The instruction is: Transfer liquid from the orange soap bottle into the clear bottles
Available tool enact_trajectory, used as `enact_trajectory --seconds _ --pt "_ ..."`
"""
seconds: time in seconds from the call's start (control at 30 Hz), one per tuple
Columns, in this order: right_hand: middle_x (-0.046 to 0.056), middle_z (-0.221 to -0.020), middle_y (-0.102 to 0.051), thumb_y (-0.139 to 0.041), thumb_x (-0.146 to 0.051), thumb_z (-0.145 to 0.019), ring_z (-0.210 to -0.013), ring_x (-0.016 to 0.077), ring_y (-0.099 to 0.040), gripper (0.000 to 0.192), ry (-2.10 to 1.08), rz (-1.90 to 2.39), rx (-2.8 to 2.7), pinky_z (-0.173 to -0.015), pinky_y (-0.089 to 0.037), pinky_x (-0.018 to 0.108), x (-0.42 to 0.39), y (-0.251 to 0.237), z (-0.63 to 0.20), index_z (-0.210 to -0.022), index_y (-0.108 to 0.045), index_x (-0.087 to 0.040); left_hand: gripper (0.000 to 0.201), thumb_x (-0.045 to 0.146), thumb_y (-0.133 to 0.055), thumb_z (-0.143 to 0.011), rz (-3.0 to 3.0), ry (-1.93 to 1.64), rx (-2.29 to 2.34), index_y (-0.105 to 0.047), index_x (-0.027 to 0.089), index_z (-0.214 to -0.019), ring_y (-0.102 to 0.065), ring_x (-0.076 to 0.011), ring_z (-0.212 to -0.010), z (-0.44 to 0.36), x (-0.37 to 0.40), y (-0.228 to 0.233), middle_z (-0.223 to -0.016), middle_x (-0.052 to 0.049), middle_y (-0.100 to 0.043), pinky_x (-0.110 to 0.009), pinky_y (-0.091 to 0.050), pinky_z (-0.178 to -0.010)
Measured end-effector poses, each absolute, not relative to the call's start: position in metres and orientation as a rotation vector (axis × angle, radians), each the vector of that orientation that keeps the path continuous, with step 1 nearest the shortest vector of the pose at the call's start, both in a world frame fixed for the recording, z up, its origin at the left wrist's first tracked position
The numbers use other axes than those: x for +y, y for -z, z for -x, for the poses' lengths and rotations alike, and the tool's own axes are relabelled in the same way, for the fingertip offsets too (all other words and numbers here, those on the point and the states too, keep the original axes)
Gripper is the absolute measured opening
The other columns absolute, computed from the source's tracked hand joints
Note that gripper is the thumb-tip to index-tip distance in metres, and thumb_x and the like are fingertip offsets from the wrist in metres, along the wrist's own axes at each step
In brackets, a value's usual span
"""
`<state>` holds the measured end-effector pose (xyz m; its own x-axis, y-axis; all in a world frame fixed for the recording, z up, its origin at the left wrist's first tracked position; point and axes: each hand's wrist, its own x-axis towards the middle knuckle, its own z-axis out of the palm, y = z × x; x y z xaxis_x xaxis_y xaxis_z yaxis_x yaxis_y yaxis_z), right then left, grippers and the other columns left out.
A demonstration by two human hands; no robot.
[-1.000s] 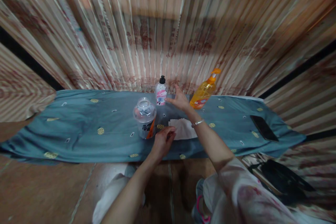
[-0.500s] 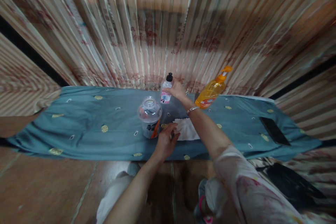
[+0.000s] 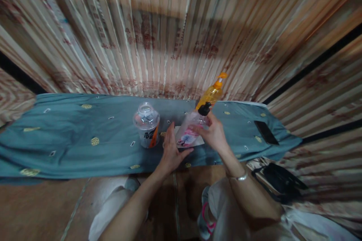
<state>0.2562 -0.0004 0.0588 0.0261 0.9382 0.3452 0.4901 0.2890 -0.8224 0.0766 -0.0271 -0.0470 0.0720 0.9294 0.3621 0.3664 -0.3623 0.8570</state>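
My right hand (image 3: pixel 215 134) grips a small clear bottle (image 3: pixel 190 131) with a black cap and a pink label, holding it tilted above the blue cloth (image 3: pixel 70 139). My left hand (image 3: pixel 171 151) is open, its fingers against the bottle's lower end. A white tissue (image 3: pixel 199 141) lies on the cloth under the bottle, mostly hidden by it. A clear plastic jar (image 3: pixel 146 124) with a dark and orange label stands just left of my left hand.
An orange pump bottle (image 3: pixel 210 95) stands behind the hands near the striped curtain (image 3: pixel 169 37). A black phone (image 3: pixel 266 132) lies on the cloth at the right. A black bag (image 3: pixel 283 180) sits on the floor at the right. My knees are below.
My right hand has taken the small bottle from the back of the cloth and brought it toward me, tilted. My left hand has left the tissue and risen to the bottle's base.
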Motion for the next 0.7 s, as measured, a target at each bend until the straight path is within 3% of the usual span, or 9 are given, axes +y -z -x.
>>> enact_trajectory --seconds 0.13,0.3,0.37,0.47,0.57,0.7 --pt "0.005 -0.097 -0.079 -0.086 -0.055 -0.07 -0.084 0.024 -0.072 0.056 -0.756 1.397 -1.603 -0.078 -0.056 0.036 -0.035 -0.038 -0.253 -0.112 -0.069 -0.022 0.123 0.044 -0.092 -0.068 -1.629 -1.124 1.139 -0.019 0.02 -0.163 -0.046 -0.0363 -0.151 -0.083 -0.044 0.034 -0.163 -0.021 -0.045 -0.053 -0.04 -0.125" --pt "0.007 -0.11 -0.08 -0.088 -0.057 -0.067 -0.098 0.0277 -0.074 0.066 -0.84 1.334 -1.546 -0.086 -0.058 0.038 -0.046 -0.022 -0.26 -0.12 -0.069 -0.023 0.103 0.037 -0.091 -0.068 -1.415 -0.967 1.116 -0.038 0.016 -0.154 -0.07 -0.0308 -0.12 -0.092 -0.055 0.034 -0.134 -0.013 -0.07 -0.045 -0.056 -0.108" --pt "0.009 -0.118 -0.079 -0.087 -0.06 -0.068 -0.106 0.0289 -0.074 0.069 -0.889 1.268 -1.466 -0.093 -0.058 0.04 -0.045 -0.017 -0.265 -0.124 -0.068 -0.024 0.097 0.036 -0.091 -0.067 -1.387 -0.917 1.113 -0.044 0.017 -0.15 -0.072 -0.0293 -0.114 -0.095 -0.058 0.04 -0.129 -0.011 -0.072 -0.044 -0.058 -0.105" --pt "0.009 -0.117 -0.08 -0.08 -0.064 -0.076 -0.109 0.0271 -0.074 0.059 -0.975 1.169 -1.316 -0.097 -0.057 0.04 -0.044 -0.011 -0.269 -0.119 -0.071 -0.025 0.094 0.035 -0.093 -0.064 -1.398 -0.882 1.109 -0.049 0.018 -0.145 -0.071 -0.0303 -0.119 -0.101 -0.062 0.047 -0.131 -0.011 -0.072 -0.045 -0.055 -0.109" --pt "0.007 -0.106 -0.082 -0.078 -0.064 -0.079 -0.102 0.0249 -0.075 0.046 -1.02 1.156 -1.211 -0.091 -0.058 0.038 -0.044 -0.008 -0.27 -0.104 -0.076 -0.025 0.091 0.033 -0.094 -0.063 -1.392 -0.861 1.093 -0.051 0.017 -0.142 -0.069 -0.0312 -0.123 -0.106 -0.067 0.048 -0.132 -0.012 -0.072 -0.046 -0.053 -0.112" --pt "0.007 -0.095 -0.082 -0.08 -0.068 -0.075 -0.089 0.0223 -0.073 0.047 -1.088 1.198 -1.146 -0.078 -0.056 0.034 -0.045 -0.01 -0.272 -0.091 -0.075 -0.024 0.081 0.029 -0.091 -0.064 -1.322 -0.835 1.028 -0.055 0.018 -0.136 -0.072 -0.0287 -0.115 -0.111 -0.071 0.042 -0.123 -0.008 -0.075 -0.042 -0.055 -0.107"
